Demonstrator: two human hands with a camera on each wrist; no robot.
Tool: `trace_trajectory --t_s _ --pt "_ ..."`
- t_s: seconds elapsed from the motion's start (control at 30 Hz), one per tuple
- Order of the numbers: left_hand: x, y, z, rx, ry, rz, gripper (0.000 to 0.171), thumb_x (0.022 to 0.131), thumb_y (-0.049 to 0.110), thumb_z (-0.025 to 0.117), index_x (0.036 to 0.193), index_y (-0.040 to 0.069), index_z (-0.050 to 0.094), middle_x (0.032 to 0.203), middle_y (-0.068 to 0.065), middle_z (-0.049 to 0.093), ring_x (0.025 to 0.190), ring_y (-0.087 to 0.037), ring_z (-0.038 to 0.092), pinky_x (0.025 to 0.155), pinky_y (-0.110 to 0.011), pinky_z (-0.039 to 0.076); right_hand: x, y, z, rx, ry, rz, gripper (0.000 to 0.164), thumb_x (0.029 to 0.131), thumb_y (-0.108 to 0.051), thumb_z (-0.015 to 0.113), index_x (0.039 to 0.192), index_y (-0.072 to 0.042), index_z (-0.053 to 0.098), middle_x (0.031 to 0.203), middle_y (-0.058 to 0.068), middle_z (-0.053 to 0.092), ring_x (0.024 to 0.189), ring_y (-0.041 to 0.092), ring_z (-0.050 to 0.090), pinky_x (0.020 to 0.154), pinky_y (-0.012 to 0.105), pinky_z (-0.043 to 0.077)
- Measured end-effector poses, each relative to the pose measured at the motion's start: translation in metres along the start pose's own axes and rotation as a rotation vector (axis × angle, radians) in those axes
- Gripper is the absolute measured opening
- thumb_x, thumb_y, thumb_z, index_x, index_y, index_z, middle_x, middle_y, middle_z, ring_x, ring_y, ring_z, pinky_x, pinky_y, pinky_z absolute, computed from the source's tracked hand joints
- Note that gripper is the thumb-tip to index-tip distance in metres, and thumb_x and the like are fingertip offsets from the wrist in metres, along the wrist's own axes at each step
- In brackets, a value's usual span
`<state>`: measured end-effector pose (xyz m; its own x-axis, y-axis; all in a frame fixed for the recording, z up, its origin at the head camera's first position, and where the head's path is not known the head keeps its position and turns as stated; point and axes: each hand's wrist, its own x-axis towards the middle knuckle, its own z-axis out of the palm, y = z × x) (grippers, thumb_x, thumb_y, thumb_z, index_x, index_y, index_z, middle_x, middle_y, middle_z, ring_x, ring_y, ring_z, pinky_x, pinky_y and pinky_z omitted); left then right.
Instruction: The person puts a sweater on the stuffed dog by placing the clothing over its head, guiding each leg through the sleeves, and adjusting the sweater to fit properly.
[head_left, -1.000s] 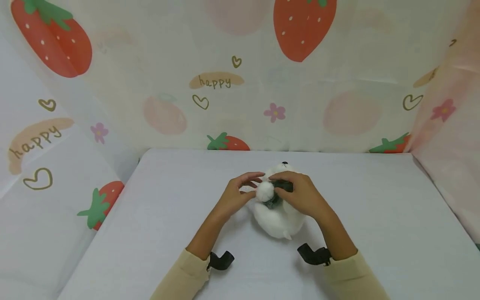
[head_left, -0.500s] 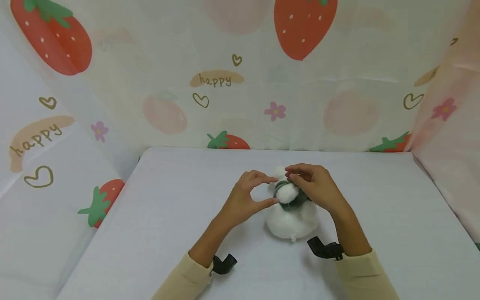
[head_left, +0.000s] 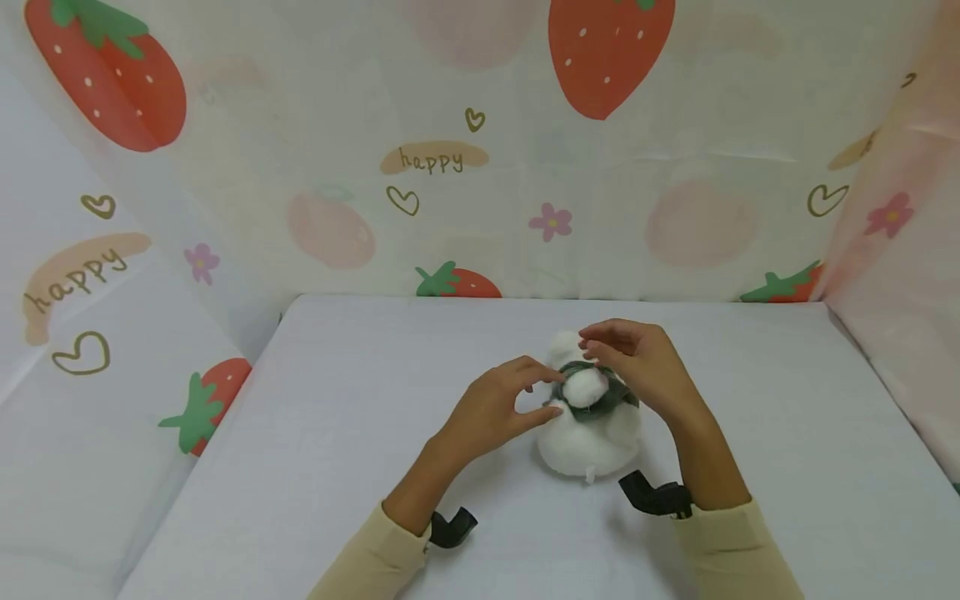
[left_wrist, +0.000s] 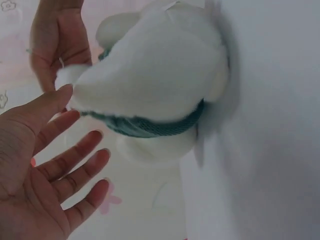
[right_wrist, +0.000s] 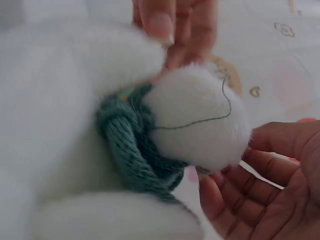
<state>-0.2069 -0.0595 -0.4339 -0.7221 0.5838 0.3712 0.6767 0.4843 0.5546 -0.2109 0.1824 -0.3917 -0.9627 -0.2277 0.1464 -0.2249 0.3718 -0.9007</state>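
A fluffy white plush toy (head_left: 581,450) sits on the table with a dark green knitted band (right_wrist: 125,145) round it. From the band bulges a white furry ball (right_wrist: 200,110), with a loose green thread (right_wrist: 200,121) lying across it. My left hand (head_left: 491,408) is at the toy's left side; its thumb and index finger touch the fur, and the other fingers are spread in the left wrist view. My right hand (head_left: 648,367) is at the upper right of the toy, fingers loosely bent beside the ball. Whether it touches the ball I cannot tell.
A white cloth covers the table (head_left: 360,375). Behind it hangs a curtain (head_left: 637,158) printed with strawberries, hearts and flowers, which also runs along both sides. Black wrist cameras (head_left: 656,496) stick out from both cuffs.
The plush toy has shifted right and its front now shows the green band and white ball. My right hand has drawn up and right, off the band; my left has followed the toy.
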Motion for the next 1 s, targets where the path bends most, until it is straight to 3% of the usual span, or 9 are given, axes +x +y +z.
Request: trace_trajectory --t_s 0.13,0.2,0.3,0.4,0.53,0.67,0.83,0.9,1.0 --pt "-0.002 0.001 -0.001 0.027 -0.018 -0.034 0.036 0.091 0.033 0.079 0.123 0.018 0.07 0.115 0.008 0.067 0.091 -0.01 0.059 0.073 -0.023 0.05 -0.004 -0.002 -0.007 -0.229 -0.005 0.107 0.029 0.102 -0.031 0.062 0.1 -0.004 0.074 0.092 0.007 0.073 0.085 0.022 0.064 0.07 0.033 0.052" --pt "-0.002 0.001 -0.002 0.026 0.007 -0.038 0.037 0.09 0.035 0.078 0.123 0.019 0.07 0.114 0.009 0.066 0.09 -0.01 0.059 0.071 -0.024 0.05 -0.004 -0.003 -0.007 -0.193 -0.046 0.133 0.033 0.103 -0.032 0.059 0.103 -0.003 0.073 0.09 0.008 0.073 0.082 0.021 0.066 0.07 0.033 0.055" --pt "-0.002 0.002 -0.005 -0.009 0.073 -0.02 0.045 0.088 0.038 0.08 0.127 0.019 0.068 0.118 0.007 0.065 0.097 -0.011 0.059 0.077 -0.029 0.053 -0.002 -0.006 -0.004 -0.017 -0.099 0.094 0.034 0.106 -0.029 0.055 0.117 0.001 0.068 0.098 0.015 0.073 0.084 0.027 0.073 0.076 0.034 0.06" --pt "-0.001 0.002 -0.008 -0.015 0.117 0.015 0.05 0.086 0.039 0.082 0.129 0.019 0.067 0.122 0.004 0.064 0.108 -0.013 0.058 0.088 -0.034 0.054 -0.001 -0.006 -0.002 0.036 -0.054 0.02 0.03 0.106 -0.024 0.056 0.121 0.001 0.066 0.1 0.018 0.073 0.085 0.029 0.074 0.078 0.034 0.06" --pt "-0.001 -0.003 -0.009 0.03 0.113 0.036 0.043 0.084 0.033 0.085 0.122 0.018 0.072 0.116 0.004 0.067 0.109 -0.014 0.058 0.091 -0.032 0.052 -0.001 -0.004 0.001 -0.182 0.029 -0.002 0.02 0.101 -0.024 0.065 0.107 -0.007 0.073 0.087 0.011 0.073 0.073 0.024 0.069 0.066 0.035 0.055" --pt "0.0 -0.007 -0.008 -0.017 0.093 0.043 0.04 0.085 0.024 0.084 0.122 0.013 0.072 0.114 0.001 0.069 0.106 -0.014 0.062 0.091 -0.03 0.051 -0.001 -0.003 0.011 -0.33 -0.048 -0.017 0.014 0.094 -0.023 0.074 0.099 -0.01 0.075 0.085 0.002 0.07 0.073 0.018 0.065 0.065 0.035 0.051" --pt "0.0 -0.014 -0.014 -0.181 0.036 0.06 0.041 0.09 0.012 0.079 0.13 0.008 0.067 0.12 -0.004 0.068 0.107 -0.015 0.064 0.089 -0.029 0.054 0.001 -0.004 0.034 -0.478 -0.088 -0.058 0.02 0.086 -0.021 0.083 0.1 -0.01 0.074 0.082 -0.004 0.067 0.072 0.013 0.061 0.061 0.032 0.049" --pt "0.0 -0.019 -0.02 -0.233 -0.034 0.073 0.046 0.092 0.011 0.076 0.135 0.008 0.062 0.127 -0.005 0.065 0.112 -0.016 0.062 0.093 -0.029 0.053 0.001 -0.004 0.042 -0.539 -0.087 -0.072 0.019 0.086 -0.02 0.083 0.099 -0.01 0.074 0.08 -0.005 0.067 0.07 0.012 0.059 0.06 0.031 0.048" --pt "-0.002 -0.028 -0.03 -0.388 -0.167 0.068 0.056 0.094 0.003 0.072 0.146 0.006 0.052 0.144 -0.008 0.055 0.126 -0.02 0.057 0.103 -0.031 0.048 0.002 -0.004 0.049 -0.579 -0.035 -0.084 0.012 0.088 -0.016 0.08 0.097 -0.01 0.075 0.08 -0.004 0.067 0.071 0.012 0.06 0.06 0.032 0.049"
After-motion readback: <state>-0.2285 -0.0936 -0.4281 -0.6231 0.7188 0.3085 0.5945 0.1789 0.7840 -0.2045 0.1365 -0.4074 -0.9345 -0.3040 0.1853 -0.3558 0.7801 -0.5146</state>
